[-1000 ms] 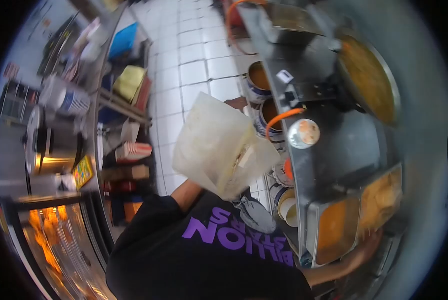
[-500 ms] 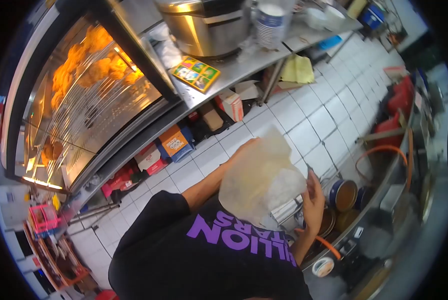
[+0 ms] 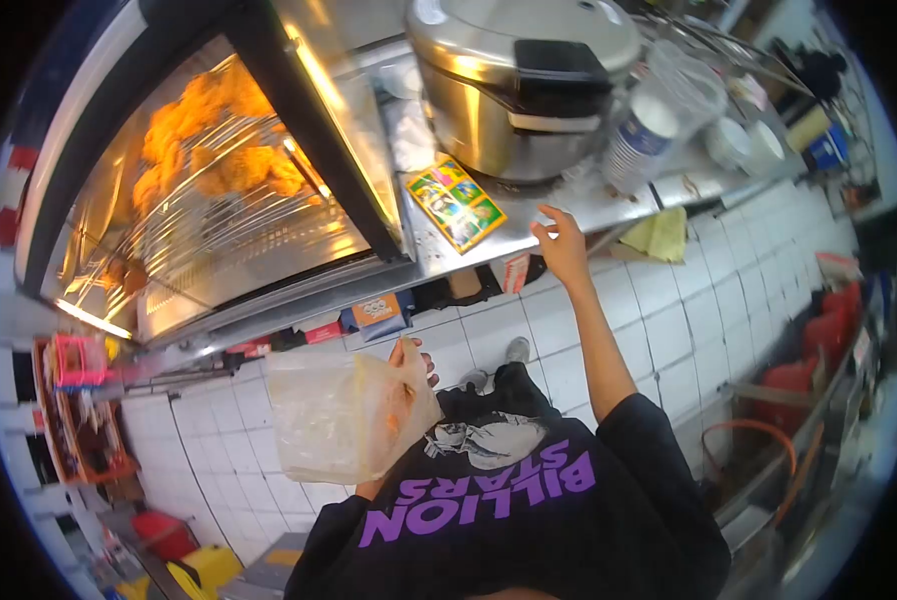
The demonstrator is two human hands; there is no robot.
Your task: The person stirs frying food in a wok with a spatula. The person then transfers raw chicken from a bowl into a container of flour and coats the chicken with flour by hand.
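My left hand point(image 3: 416, 362) grips a translucent, yellowish plastic bag point(image 3: 319, 415) in front of my body. Part of that hand shows only hazily through the film, with an orange-red patch inside the bag. Stretched out over the counter's front edge is my right hand point(image 3: 561, 240), its fingers curved and apart with nothing clear between them. Closest to it lies a card with colourful pictures and a yellow border point(image 3: 457, 203). A stack of paper cups point(image 3: 644, 140) in a clear plastic sleeve stands beyond the hand to the right.
A lit glass cabinet point(image 3: 219, 180) with fried chicken point(image 3: 204, 125) on racks stands at left. On the steel counter point(image 3: 514, 225) sits a large cooker point(image 3: 509, 110), with white bowls point(image 3: 744, 145) further right. Boxes point(image 3: 377, 312) lie below. Red containers point(image 3: 809, 350) line the right.
Both hands were at the bag; now my right hand has let go and reached out to the counter. The bag has moved left with my left hand. The camera has turned.
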